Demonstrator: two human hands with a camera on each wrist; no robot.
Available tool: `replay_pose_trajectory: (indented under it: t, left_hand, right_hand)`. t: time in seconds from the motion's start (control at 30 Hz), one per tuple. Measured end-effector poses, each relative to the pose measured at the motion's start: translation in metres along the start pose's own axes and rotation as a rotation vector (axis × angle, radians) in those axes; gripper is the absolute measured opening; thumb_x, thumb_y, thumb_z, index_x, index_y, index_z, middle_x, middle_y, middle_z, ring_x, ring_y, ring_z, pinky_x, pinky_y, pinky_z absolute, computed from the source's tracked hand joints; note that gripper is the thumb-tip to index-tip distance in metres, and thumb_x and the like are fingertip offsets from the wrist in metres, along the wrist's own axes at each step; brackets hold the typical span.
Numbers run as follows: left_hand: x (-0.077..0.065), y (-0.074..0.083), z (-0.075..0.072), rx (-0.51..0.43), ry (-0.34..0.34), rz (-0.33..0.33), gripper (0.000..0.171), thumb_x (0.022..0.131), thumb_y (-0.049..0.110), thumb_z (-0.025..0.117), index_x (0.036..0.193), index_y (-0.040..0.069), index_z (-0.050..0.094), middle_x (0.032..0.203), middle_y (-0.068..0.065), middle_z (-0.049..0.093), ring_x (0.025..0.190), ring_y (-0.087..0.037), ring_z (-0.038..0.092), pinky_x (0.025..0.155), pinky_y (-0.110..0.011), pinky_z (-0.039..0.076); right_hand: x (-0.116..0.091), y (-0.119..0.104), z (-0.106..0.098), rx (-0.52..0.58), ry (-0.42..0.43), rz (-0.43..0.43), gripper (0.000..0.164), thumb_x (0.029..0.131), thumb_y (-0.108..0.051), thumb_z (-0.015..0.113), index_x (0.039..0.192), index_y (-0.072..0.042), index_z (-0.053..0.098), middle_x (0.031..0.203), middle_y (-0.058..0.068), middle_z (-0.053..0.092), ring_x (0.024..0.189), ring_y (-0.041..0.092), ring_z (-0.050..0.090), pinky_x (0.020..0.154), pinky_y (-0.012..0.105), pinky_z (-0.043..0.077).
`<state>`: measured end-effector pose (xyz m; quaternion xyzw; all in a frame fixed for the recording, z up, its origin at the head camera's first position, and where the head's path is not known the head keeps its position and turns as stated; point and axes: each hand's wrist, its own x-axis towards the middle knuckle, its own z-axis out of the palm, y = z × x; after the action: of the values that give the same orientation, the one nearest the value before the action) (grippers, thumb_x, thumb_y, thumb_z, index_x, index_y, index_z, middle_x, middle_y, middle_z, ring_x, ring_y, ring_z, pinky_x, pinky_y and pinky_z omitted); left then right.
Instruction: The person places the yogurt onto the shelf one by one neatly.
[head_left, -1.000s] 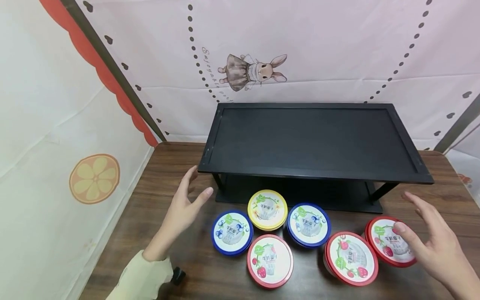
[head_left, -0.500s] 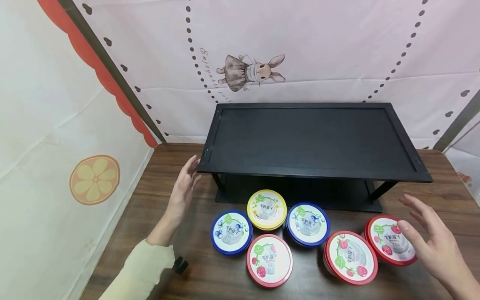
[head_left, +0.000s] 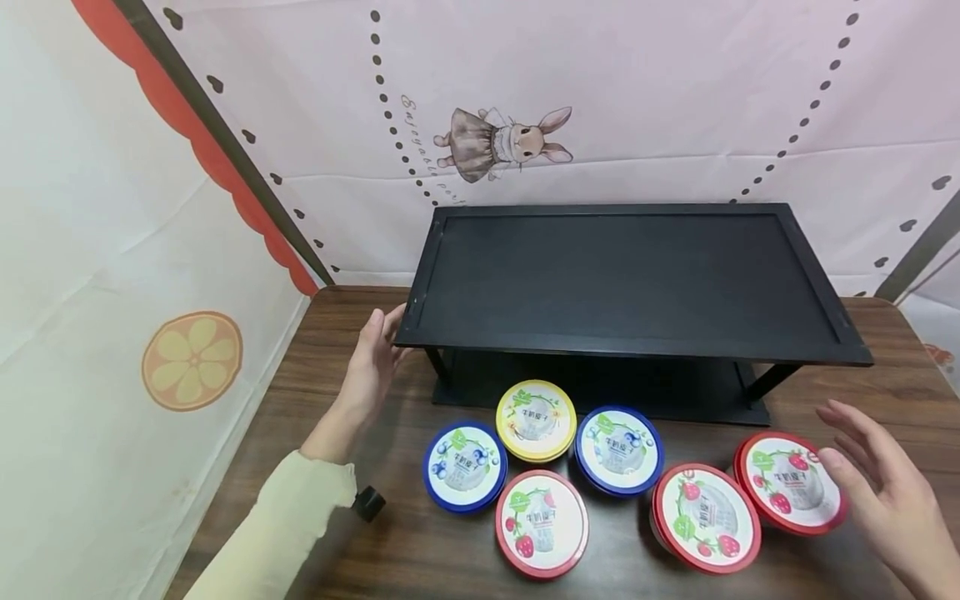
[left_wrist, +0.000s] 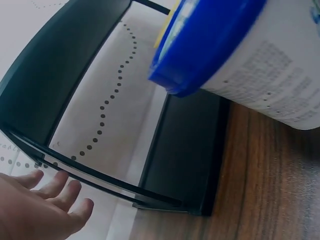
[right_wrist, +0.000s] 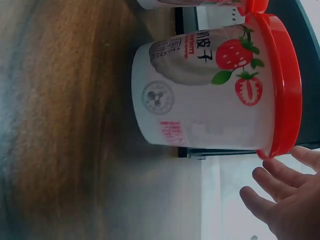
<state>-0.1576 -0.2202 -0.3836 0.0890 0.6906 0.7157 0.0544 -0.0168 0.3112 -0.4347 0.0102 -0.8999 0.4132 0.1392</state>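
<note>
My left hand (head_left: 375, 358) is at the left end of a black two-tier shelf (head_left: 630, 283), fingertips right at the top board's edge. In the left wrist view its fingers (left_wrist: 60, 192) are spread and loosely bent beside the shelf's side bar. My right hand (head_left: 885, 492) is relaxed beside the rightmost red-lidded tub (head_left: 793, 483); in the right wrist view the fingers (right_wrist: 272, 185) lie near the lid's rim and hold nothing. Another red-lidded tub (head_left: 705, 518) stands to that one's left. A blue-lidded tub (left_wrist: 210, 40) looms large in the left wrist view.
Before the shelf stand a yellow-lidded tub (head_left: 536, 421), two blue-lidded tubs, one left (head_left: 465, 467) and one right (head_left: 618, 451) of it, and a third red-lidded tub (head_left: 542, 523). A small black object (head_left: 368, 504) is by the left sleeve. Printed cloth (head_left: 637, 100) hangs behind the wooden table (head_left: 420, 550).
My left hand has moved up and inward to the shelf's left edge, its thumb swinging upward. My right hand has shifted slightly right and down. The tubs and shelf stay in place.
</note>
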Motion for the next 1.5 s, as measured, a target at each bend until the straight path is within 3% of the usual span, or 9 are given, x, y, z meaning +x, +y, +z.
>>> replay_pose_trajectory:
  t: [0.13,0.33,0.4,0.57,0.8,0.9,1.23,1.37,1.5]
  left_hand:
    - [0.006,0.003,0.000,-0.030,0.016,-0.050,0.077,0.098,0.063,0.031,0.150,0.007,0.034,0.148,-0.009,0.040,0.136,-0.028,0.034,0.112,-0.047,0.015]
    - [0.017,0.007,0.003,-0.078,0.039,-0.098,0.065,0.097,0.061,0.039,0.133,0.009,0.051,0.133,-0.010,0.048,0.122,-0.023,0.044,0.109,-0.042,0.023]
    - [0.019,0.007,0.004,-0.098,0.054,-0.114,0.059,0.098,0.059,0.042,0.129,0.010,0.052,0.128,-0.010,0.050,0.118,-0.023,0.047,0.108,-0.040,0.025]
    - [0.025,0.006,0.007,-0.140,0.070,-0.159,0.053,0.097,0.053,0.048,0.132,0.013,0.049,0.124,-0.005,0.051,0.113,-0.018,0.049,0.106,-0.036,0.025]
    - [0.032,0.005,0.010,-0.170,0.102,-0.099,0.028,0.100,0.035,0.051,0.117,0.015,0.060,0.105,-0.001,0.060,0.098,-0.017,0.054,0.095,-0.034,0.033]
    - [0.035,0.007,0.010,-0.176,0.092,-0.095,0.027,0.100,0.035,0.052,0.114,0.014,0.061,0.107,-0.002,0.060,0.099,-0.017,0.053,0.095,-0.033,0.035]
    - [0.042,0.007,0.012,-0.206,0.082,-0.149,0.031,0.099,0.040,0.052,0.113,0.012,0.056,0.088,0.003,0.061,0.075,-0.011,0.059,0.088,-0.032,0.036]
    - [0.043,0.003,0.011,-0.157,0.065,-0.145,0.036,0.098,0.046,0.049,0.115,0.014,0.051,0.092,0.004,0.058,0.076,-0.011,0.057,0.087,-0.033,0.036]
    - [0.045,-0.001,0.009,-0.049,0.043,-0.102,0.045,0.098,0.052,0.043,0.121,0.014,0.049,0.115,-0.001,0.048,0.097,-0.014,0.050,0.096,-0.036,0.030]
  right_hand:
    - [-0.002,0.002,-0.001,-0.001,0.007,0.023,0.059,0.100,-0.008,0.056,0.153,-0.012,0.030,0.143,0.026,0.039,0.116,-0.019,0.030,0.094,0.002,0.019]
    - [-0.005,0.008,-0.002,0.063,-0.013,-0.013,0.059,0.100,-0.003,0.053,0.153,-0.014,0.031,0.136,-0.016,0.042,0.117,-0.013,0.037,0.094,0.003,0.023]
    - [-0.006,0.011,-0.002,0.084,-0.032,-0.017,0.058,0.100,-0.003,0.052,0.153,-0.013,0.030,0.133,-0.022,0.041,0.117,-0.011,0.039,0.093,0.003,0.025]
    - [-0.011,0.018,-0.002,0.115,-0.067,0.016,0.056,0.102,-0.005,0.047,0.154,-0.014,0.026,0.132,-0.021,0.039,0.118,-0.009,0.037,0.092,0.004,0.024]
    - [-0.017,0.028,0.000,0.153,-0.107,0.082,0.053,0.105,-0.008,0.041,0.154,-0.015,0.023,0.129,-0.021,0.039,0.117,-0.007,0.036,0.089,0.005,0.027]
    - [-0.018,0.029,0.000,0.159,-0.117,0.085,0.052,0.105,-0.008,0.039,0.154,-0.014,0.024,0.129,-0.022,0.040,0.116,-0.007,0.038,0.089,0.006,0.028]
    - [-0.024,0.034,0.004,0.186,-0.195,0.162,0.046,0.108,-0.014,0.030,0.152,-0.020,0.022,0.135,-0.017,0.031,0.121,-0.007,0.030,0.091,0.005,0.026]
    - [-0.026,0.041,0.004,0.206,-0.244,0.207,0.042,0.108,-0.018,0.027,0.149,-0.028,0.019,0.141,-0.012,0.025,0.121,-0.008,0.025,0.094,0.004,0.021]
    - [-0.026,0.047,0.003,0.212,-0.297,0.235,0.040,0.108,-0.020,0.026,0.145,-0.034,0.020,0.140,-0.009,0.024,0.117,-0.006,0.026,0.091,0.004,0.020]
